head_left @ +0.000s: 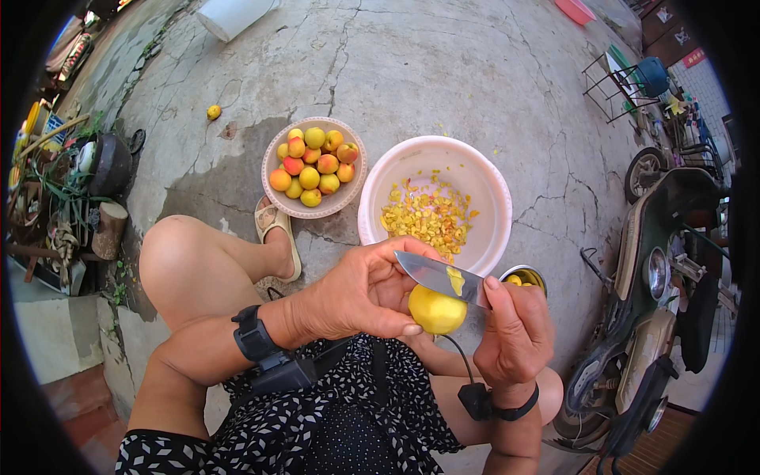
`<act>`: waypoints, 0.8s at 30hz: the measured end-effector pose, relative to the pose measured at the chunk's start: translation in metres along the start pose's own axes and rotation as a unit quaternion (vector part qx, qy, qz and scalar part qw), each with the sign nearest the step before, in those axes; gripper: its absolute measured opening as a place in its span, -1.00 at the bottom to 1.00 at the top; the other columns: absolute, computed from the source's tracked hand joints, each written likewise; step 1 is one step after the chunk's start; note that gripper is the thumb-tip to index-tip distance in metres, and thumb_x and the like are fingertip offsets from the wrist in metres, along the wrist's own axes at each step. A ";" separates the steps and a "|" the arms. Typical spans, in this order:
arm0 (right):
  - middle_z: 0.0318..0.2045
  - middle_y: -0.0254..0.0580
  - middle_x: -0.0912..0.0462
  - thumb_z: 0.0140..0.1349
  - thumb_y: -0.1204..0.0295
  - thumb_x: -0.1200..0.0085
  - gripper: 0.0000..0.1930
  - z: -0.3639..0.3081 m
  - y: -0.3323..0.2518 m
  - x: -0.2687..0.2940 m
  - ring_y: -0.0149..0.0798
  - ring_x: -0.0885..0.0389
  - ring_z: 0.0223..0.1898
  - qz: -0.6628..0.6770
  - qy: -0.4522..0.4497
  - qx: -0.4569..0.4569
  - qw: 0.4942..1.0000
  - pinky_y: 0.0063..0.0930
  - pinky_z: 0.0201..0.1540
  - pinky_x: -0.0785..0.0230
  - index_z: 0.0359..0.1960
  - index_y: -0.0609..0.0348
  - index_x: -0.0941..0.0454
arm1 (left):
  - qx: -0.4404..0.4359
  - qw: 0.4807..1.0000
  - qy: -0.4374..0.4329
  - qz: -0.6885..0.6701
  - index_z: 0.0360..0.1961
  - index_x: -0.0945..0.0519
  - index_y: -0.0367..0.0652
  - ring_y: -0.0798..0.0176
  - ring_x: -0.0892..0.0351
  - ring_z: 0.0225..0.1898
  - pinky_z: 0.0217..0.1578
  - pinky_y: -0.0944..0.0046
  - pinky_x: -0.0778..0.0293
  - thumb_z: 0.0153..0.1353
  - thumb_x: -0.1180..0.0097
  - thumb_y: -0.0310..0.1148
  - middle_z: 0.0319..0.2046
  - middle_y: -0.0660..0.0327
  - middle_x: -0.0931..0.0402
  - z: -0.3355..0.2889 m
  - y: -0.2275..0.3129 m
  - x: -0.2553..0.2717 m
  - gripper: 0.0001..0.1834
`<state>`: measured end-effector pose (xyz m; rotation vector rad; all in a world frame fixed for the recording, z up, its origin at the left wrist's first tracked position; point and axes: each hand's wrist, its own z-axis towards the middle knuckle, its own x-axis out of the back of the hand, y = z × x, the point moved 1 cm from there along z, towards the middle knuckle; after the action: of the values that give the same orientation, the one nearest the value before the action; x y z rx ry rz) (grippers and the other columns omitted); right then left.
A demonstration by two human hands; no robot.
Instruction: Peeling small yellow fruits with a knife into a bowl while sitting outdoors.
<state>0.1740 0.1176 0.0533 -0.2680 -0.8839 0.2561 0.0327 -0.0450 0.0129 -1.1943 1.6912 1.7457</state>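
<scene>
My left hand [366, 286] is closed around a peeled yellow peach [437, 309], thumb below and fingers behind it. In my right hand [514, 331] is a knife [423, 271], its wide blade lying across the top of the fruit and pointing left. A bit of yellow peel sticks to the blade. The knife's handle is hidden in my fist. Beyond my hands stands a large pale pink basin [503, 198] with many yellow and reddish peel scraps [427, 218] in it. To its left, a smaller bowl [269, 165] holds several unpeeled red and yellow peaches [312, 157].
A metal bowl [538, 277] with yellow fruit sits just behind my right hand. One loose yellow fruit [214, 112] lies on the cracked concrete [443, 71]. A parked scooter [657, 261] stands at the right; plants and clutter [71, 174] line the left. A white bucket [229, 17] is far off.
</scene>
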 end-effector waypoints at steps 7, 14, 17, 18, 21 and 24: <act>-0.29 -0.24 -0.65 -0.05 0.54 -0.37 -0.54 -0.002 -0.011 0.002 -0.23 -0.58 -0.43 0.025 -0.026 0.064 0.997 -0.40 -0.45 -0.40 -0.01 0.19 -0.68 | -0.053 0.997 -0.018 0.044 0.11 -0.41 -0.31 0.10 -0.49 0.23 0.33 0.10 -0.36 0.11 -0.47 -0.33 0.15 -0.08 -0.47 0.005 -0.002 0.004 -0.37; -0.36 -0.21 -0.64 -0.10 0.50 -0.42 -0.51 0.002 -0.001 0.003 -0.24 -0.54 -0.46 0.038 -0.027 0.007 0.999 -0.43 -0.46 -0.36 -0.03 0.24 -0.68 | -0.022 0.997 0.026 0.065 0.13 -0.41 -0.27 0.13 -0.46 0.25 0.35 0.08 -0.32 -0.06 -0.46 -0.59 0.16 -0.01 -0.48 0.004 0.002 0.009 -0.31; -0.44 -0.16 -0.63 -0.05 0.58 -0.37 -0.59 0.003 0.010 0.004 -0.22 -0.55 -0.45 0.047 -0.027 -0.029 0.998 -0.40 -0.45 -0.37 -0.06 0.29 -0.68 | -0.022 0.999 0.037 0.029 0.14 -0.41 -0.26 0.12 -0.47 0.24 0.34 0.09 -0.34 -0.07 -0.42 -0.64 0.15 -0.01 -0.48 0.004 0.003 0.010 -0.31; -0.43 -0.13 -0.64 -0.02 0.63 -0.32 -0.62 0.000 0.019 0.003 -0.20 -0.55 -0.45 0.021 -0.034 -0.047 0.998 -0.38 -0.44 -0.37 -0.08 0.31 -0.68 | -0.039 0.998 0.024 0.031 0.14 -0.40 -0.26 0.12 -0.47 0.24 0.34 0.08 -0.34 -0.06 -0.41 -0.64 0.16 -0.02 -0.48 0.005 0.003 0.011 -0.31; -0.40 -0.05 -0.65 0.03 0.78 -0.19 -0.65 0.000 0.023 0.001 -0.15 -0.59 -0.42 0.019 -0.025 -0.096 0.995 -0.36 -0.36 -0.43 -0.09 0.36 -0.67 | -0.049 0.999 0.010 0.009 0.17 -0.38 -0.25 0.08 -0.47 0.25 0.32 0.04 -0.37 -0.02 -0.39 -0.62 0.17 -0.03 -0.46 0.005 0.004 0.009 -0.31; -0.38 -0.06 -0.66 0.05 0.80 -0.19 -0.65 0.000 0.019 0.001 -0.15 -0.61 -0.39 0.024 0.021 -0.119 0.992 -0.38 -0.31 -0.47 -0.07 0.37 -0.67 | -0.035 0.999 0.011 -0.036 0.22 -0.33 -0.22 -0.01 -0.46 0.27 0.30 -0.05 -0.42 0.04 -0.38 -0.58 0.18 -0.05 -0.44 0.004 0.006 0.002 -0.29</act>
<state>0.1722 0.1352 0.0476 -0.5157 -0.8683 0.1891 0.0259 -0.0430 0.0148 -1.2928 1.5910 1.7681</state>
